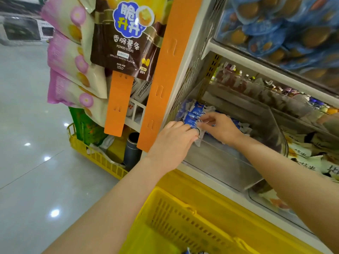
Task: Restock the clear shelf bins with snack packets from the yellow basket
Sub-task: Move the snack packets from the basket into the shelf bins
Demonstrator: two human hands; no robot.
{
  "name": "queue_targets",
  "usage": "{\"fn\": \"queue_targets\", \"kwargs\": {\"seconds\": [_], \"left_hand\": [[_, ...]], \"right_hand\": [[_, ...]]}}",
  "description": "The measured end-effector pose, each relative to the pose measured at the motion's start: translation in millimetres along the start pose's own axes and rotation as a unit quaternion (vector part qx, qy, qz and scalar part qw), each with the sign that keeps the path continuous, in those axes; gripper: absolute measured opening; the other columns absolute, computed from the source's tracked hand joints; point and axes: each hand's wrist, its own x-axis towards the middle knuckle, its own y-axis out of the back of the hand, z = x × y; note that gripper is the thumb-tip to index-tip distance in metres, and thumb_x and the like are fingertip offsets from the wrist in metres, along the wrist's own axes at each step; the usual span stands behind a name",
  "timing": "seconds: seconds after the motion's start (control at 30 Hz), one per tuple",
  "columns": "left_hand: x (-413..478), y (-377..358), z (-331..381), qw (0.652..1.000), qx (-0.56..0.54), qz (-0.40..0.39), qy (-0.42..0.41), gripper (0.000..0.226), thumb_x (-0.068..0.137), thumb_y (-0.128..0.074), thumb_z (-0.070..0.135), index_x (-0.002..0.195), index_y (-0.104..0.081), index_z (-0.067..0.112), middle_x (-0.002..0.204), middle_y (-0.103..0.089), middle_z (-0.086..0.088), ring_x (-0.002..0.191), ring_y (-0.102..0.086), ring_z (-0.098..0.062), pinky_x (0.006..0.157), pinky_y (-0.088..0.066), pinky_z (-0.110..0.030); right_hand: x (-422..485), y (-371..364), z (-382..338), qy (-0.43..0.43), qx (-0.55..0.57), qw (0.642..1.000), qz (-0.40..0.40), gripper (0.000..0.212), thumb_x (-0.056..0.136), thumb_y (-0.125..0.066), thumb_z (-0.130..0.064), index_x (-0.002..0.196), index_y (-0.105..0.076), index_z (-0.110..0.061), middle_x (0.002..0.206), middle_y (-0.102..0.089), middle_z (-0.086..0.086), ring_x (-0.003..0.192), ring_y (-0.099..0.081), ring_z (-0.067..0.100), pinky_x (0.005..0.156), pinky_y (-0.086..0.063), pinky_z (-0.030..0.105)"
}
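Observation:
Both of my hands reach into the clear shelf bin point(229, 167) at the left end of the shelf. My left hand point(174, 142) and my right hand point(218, 127) both hold a bunch of small blue-and-white snack packets point(193, 118) at the bin's back left corner. More of the same packets lie under and behind my right hand. The yellow basket point(183, 220) is below my arms at the bottom; a blue packet's tip point(187, 251) shows inside it at the frame's lower edge.
An orange hanging strip point(161, 83) with chip bags point(126, 37) hangs left of the shelf. A second yellow basket point(95, 154) sits on the tiled floor. The neighbouring bin point(311, 153) holds white packets; upper bins point(284, 30) hold blue packs.

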Motion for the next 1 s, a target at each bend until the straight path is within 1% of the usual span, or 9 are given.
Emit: {"fn": "queue_targets", "kwargs": {"seconds": [0.13, 0.3, 0.43, 0.5, 0.6, 0.7, 0.8, 0.87, 1.0], "left_hand": [[-1, 4, 6, 1.000, -0.004, -0.007, 0.010, 0.027, 0.099, -0.038, 0.025, 0.119, -0.056, 0.019, 0.110, -0.060, 0.000, 0.103, -0.049, -0.017, 0.093, -0.030, -0.028], [-13, 3, 24, 0.999, -0.013, -0.011, 0.029, 0.033, 0.100, -0.035, 0.022, 0.129, -0.050, 0.017, 0.123, -0.053, -0.002, 0.117, -0.043, -0.019, 0.101, -0.026, -0.028], [-29, -7, 49, 0.997, -0.033, -0.025, 0.064, 0.038, 0.099, -0.036, 0.022, 0.136, -0.043, 0.017, 0.142, -0.038, -0.003, 0.135, -0.029, -0.018, 0.109, -0.027, -0.033], [-45, -15, 62, 0.997, -0.036, -0.019, 0.061, 0.035, 0.097, -0.039, 0.019, 0.130, -0.049, 0.014, 0.133, -0.046, -0.006, 0.126, -0.039, -0.020, 0.102, -0.033, -0.033], [-78, -38, 84, 1.000, -0.020, -0.010, 0.020, 0.022, 0.093, -0.051, 0.010, 0.111, -0.061, 0.010, 0.103, -0.057, -0.006, 0.097, -0.054, -0.024, 0.082, -0.041, -0.034], [-114, -76, 106, 0.989, -0.019, -0.141, 0.045, 0.030, 0.097, -0.042, 0.018, 0.126, -0.050, 0.018, 0.119, -0.050, 0.001, 0.113, -0.045, -0.018, 0.097, -0.036, -0.034], [-159, -125, 117, 0.954, 0.001, -0.295, 0.048, 0.036, 0.098, -0.039, 0.016, 0.134, -0.038, 0.020, 0.132, -0.041, 0.003, 0.124, -0.036, -0.015, 0.110, -0.025, -0.034], [-190, -153, 122, 0.923, 0.002, -0.383, 0.037, 0.032, 0.098, -0.040, 0.015, 0.129, -0.042, 0.017, 0.128, -0.044, -0.001, 0.118, -0.040, -0.017, 0.106, -0.030, -0.034], [-243, -192, 122, 0.841, -0.044, -0.538, 0.044, 0.033, 0.100, -0.037, 0.026, 0.129, -0.043, 0.011, 0.128, -0.044, -0.009, 0.114, -0.044, -0.023, 0.094, -0.036, -0.034]], "right_hand": [[-60, 20, -10, -0.007, 0.053, 0.997, 0.062, 0.027, 0.096, -0.047, -0.034, 0.117, -0.058, -0.021, 0.104, -0.062, -0.005, 0.096, -0.058, 0.010, 0.077, -0.041, 0.018], [-151, 25, 7, 0.100, -0.151, 0.983, 0.017, 0.044, 0.097, -0.040, -0.036, 0.138, -0.042, -0.020, 0.138, -0.048, -0.002, 0.129, -0.041, 0.010, 0.104, -0.022, 0.017], [-195, 17, 26, 0.121, -0.211, 0.966, 0.084, 0.042, 0.093, -0.056, -0.020, 0.132, -0.050, -0.006, 0.137, -0.050, 0.011, 0.130, -0.045, 0.023, 0.111, -0.022, 0.030], [-216, 8, 37, 0.121, -0.200, 0.965, 0.119, 0.038, 0.090, -0.059, -0.017, 0.126, -0.055, -0.005, 0.129, -0.056, 0.011, 0.123, -0.051, 0.026, 0.108, -0.035, 0.038], [-249, -14, 56, 0.094, -0.174, 0.970, 0.142, 0.026, 0.087, -0.064, -0.016, 0.112, -0.060, -0.011, 0.105, -0.060, 0.005, 0.096, -0.061, 0.022, 0.083, -0.051, 0.031], [-283, -48, 77, 0.037, -0.154, 0.983, 0.092, 0.020, 0.087, -0.064, -0.015, 0.107, -0.061, -0.013, 0.099, -0.059, 0.001, 0.090, -0.060, 0.019, 0.076, -0.051, 0.029], [-315, -95, 105, -0.066, -0.117, 0.990, -0.050, 0.027, 0.099, -0.039, -0.027, 0.123, -0.048, -0.019, 0.118, -0.050, -0.001, 0.110, -0.049, 0.017, 0.090, -0.042, 0.027], [-336, -124, 126, -0.119, -0.090, 0.981, -0.127, 0.029, 0.101, -0.034, -0.027, 0.127, -0.044, -0.020, 0.125, -0.047, 0.000, 0.115, -0.046, 0.017, 0.093, -0.040, 0.028], [-374, -171, 151, -0.217, 0.015, 0.943, -0.251, 0.028, 0.099, -0.042, -0.020, 0.126, -0.048, -0.019, 0.131, -0.048, 0.001, 0.114, -0.051, 0.018, 0.092, -0.043, 0.028]]}}
